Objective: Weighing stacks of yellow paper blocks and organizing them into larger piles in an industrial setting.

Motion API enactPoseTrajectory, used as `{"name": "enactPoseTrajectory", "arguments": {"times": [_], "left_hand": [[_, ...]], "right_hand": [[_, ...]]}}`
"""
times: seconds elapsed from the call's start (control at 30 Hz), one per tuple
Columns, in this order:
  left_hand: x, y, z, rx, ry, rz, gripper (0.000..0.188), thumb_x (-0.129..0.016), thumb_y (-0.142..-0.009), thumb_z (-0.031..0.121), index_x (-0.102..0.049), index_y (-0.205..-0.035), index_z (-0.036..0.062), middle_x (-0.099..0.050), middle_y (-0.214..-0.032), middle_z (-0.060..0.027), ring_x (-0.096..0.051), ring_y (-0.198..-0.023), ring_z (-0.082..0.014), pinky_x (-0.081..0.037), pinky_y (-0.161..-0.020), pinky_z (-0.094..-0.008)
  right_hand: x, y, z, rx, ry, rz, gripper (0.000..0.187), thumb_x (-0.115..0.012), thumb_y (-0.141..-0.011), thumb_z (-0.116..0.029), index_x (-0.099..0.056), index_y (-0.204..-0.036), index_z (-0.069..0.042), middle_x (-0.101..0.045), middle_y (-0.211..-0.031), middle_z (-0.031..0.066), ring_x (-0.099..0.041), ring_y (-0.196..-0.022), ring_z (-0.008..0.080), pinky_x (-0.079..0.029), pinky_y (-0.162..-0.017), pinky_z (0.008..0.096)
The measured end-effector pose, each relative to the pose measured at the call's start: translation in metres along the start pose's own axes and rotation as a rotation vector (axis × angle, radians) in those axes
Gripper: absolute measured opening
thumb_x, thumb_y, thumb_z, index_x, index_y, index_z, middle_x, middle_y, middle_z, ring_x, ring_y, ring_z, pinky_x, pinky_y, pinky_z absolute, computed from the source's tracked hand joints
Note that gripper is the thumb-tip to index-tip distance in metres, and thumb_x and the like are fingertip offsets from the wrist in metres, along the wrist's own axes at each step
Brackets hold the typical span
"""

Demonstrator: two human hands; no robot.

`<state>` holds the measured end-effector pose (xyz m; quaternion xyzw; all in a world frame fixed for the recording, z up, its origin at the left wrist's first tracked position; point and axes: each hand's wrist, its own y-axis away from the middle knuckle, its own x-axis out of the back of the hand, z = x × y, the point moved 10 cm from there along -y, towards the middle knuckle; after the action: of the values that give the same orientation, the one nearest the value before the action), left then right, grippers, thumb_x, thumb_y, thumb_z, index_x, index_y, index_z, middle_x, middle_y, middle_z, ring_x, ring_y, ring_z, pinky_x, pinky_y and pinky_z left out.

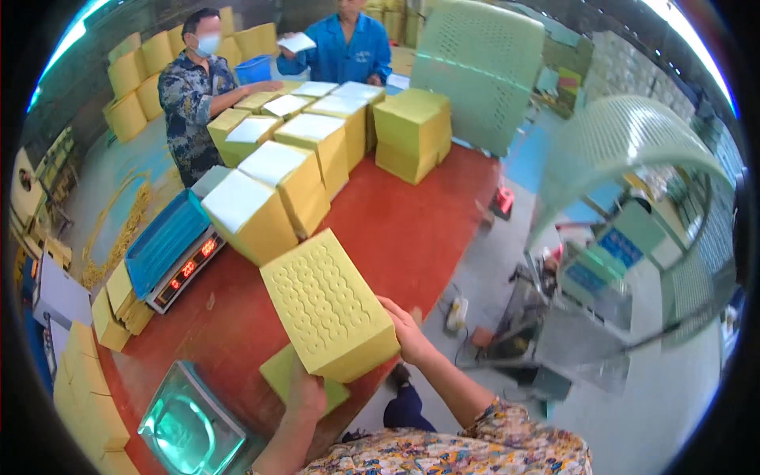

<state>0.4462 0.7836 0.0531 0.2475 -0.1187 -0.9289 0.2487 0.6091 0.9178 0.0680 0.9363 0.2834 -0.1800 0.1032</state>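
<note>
Between my hands is a thick block of yellow paper sheets (pixel 332 297), its top marked with rows of wavy punched cuts. My right hand (pixel 408 328) presses on its right side, and my left hand (pixel 306 389) grips the near left lower edge, with the fingertips hidden. The block is tilted above the red tabletop (pixel 396 214). Under it, next to my left hand, a flat yellow piece (pixel 277 370) lies on the table. Just beyond stands a tall yellow paper stack (pixel 257 229) with a white top.
More yellow stacks (pixel 412 127) fill the table's far side. At left stand a digital scale (pixel 186 269) with a blue tray (pixel 170 233) and a shiny rectangular thing (pixel 194 423) reflecting green. Two co-workers (pixel 194 95) are across the table. A pale green chair (pixel 633 142) is at right.
</note>
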Motion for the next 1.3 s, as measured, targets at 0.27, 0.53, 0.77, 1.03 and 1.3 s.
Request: {"name": "enactPoseTrajectory", "arguments": {"times": [0.27,0.53,0.77,1.03,1.3], "left_hand": [[-0.173,-0.126,0.021,0.063,0.371,-0.246,0.076,-0.036,-0.099,0.065,-0.032,-0.152,0.0099,-0.047,-0.144,-0.0099,-0.049,-0.129,-0.0239,-0.047,-0.101,-0.0454],[-0.263,-0.23,0.086,0.104,-0.051,-0.111,0.085,-0.043,-0.092,0.071,-0.034,-0.148,0.0078,-0.045,-0.144,-0.0158,-0.049,-0.129,-0.0353,-0.046,-0.095,-0.0626],[-0.299,-0.315,0.057,0.073,0.036,0.022,0.072,-0.058,-0.088,0.046,-0.03,-0.147,0.0158,-0.032,-0.148,-0.0115,-0.034,-0.136,-0.0349,-0.038,-0.094,-0.0724],[-0.328,-0.341,0.063,0.003,-0.007,0.024,0.077,-0.059,-0.086,0.048,-0.025,-0.149,0.0188,-0.035,-0.143,-0.0124,-0.039,-0.13,-0.0323,-0.042,-0.091,-0.0645],[-0.308,-0.314,0.096,-0.101,-0.124,-0.15,0.061,-0.063,-0.091,0.048,-0.05,-0.137,0.0087,-0.05,-0.139,-0.0109,-0.042,-0.132,-0.0248,-0.038,-0.103,-0.0572]], "right_hand": [[0.151,-0.163,-0.071,-0.046,0.268,-0.124,0.055,-0.051,-0.101,-0.036,-0.049,-0.14,0.001,-0.056,-0.137,0.0146,-0.051,-0.127,0.0233,-0.038,-0.107,0.0348],[0.211,-0.294,-0.093,-0.131,0.123,-0.116,0.053,-0.053,-0.1,-0.035,-0.052,-0.136,0.004,-0.061,-0.13,0.0142,-0.056,-0.121,0.0209,-0.043,-0.102,0.0335],[0.275,-0.287,-0.13,0.233,0.466,0.367,0.031,-0.059,-0.095,-0.015,-0.062,-0.121,0.002,-0.066,-0.112,0.0157,-0.064,-0.102,0.0239,-0.05,-0.087,0.0347],[0.241,-0.235,-0.114,0.21,0.504,0.262,0.025,-0.063,-0.089,0.0,-0.058,-0.114,-0.001,-0.064,-0.103,0.006,-0.061,-0.096,0.0128,-0.05,-0.084,0.0281],[0.237,-0.27,-0.08,0.344,0.48,0.233,0.037,-0.059,-0.089,0.004,-0.056,-0.125,0.002,-0.066,-0.113,0.0115,-0.063,-0.107,0.0194,-0.05,-0.094,0.0328]]}}
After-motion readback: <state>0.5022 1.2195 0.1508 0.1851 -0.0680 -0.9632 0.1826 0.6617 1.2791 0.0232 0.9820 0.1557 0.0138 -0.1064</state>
